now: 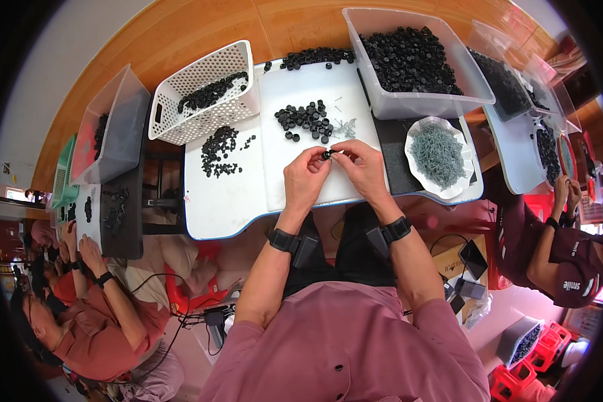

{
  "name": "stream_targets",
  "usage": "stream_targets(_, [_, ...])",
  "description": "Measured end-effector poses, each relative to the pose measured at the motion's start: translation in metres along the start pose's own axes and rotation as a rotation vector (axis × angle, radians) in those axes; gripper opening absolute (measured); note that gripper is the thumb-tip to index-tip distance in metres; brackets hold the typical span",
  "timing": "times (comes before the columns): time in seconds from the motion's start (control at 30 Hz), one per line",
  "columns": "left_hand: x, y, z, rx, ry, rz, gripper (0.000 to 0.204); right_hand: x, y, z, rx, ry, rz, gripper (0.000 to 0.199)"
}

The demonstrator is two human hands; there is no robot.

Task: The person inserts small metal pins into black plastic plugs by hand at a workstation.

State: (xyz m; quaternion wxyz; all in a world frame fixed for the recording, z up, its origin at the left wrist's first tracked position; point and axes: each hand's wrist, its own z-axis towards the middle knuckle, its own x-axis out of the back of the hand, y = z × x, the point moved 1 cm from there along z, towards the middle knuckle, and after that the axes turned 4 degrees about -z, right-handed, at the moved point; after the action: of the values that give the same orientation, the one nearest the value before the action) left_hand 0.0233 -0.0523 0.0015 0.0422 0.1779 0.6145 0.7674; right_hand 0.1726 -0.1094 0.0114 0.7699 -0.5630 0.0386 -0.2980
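Both hands (335, 167) around small black part (327, 155)

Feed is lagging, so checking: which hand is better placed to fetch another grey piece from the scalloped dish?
Probably the right hand: the white dish of grey pieces lies on its side, while the left hand pinches the small black part.

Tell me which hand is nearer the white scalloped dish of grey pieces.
Right. The right hand is just left of the dish; the left hand is farther left, beyond the right hand, both pinching a small black part.
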Motion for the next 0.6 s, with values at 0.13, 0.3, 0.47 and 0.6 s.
stream_targets(0.13, [-0.0016, 0.0019, -0.0005, -0.01, -0.002, -0.004, 0.026, 0.0, 0.0011, 0.0001, 0.009, -0.019, -0.02, 0.016])
stream_targets(0.3, [-0.0007, 0.0027, -0.0008, -0.027, -0.016, 0.006, 0.027, -0.0019, -0.0004, 0.0005, -0.022, -0.04, -0.055, 0.016])
stream_targets(0.47, [0.0027, 0.0066, 0.0, -0.014, -0.023, 0.034, 0.03, -0.0017, -0.0004, -0.0003, 0.005, -0.025, -0.089, 0.014])
stream_targets(0.6, [0.0049, 0.008, 0.0001, 0.043, -0.052, 0.043, 0.031, -0.0013, 0.0049, -0.0018, -0.023, -0.026, -0.072, 0.013])
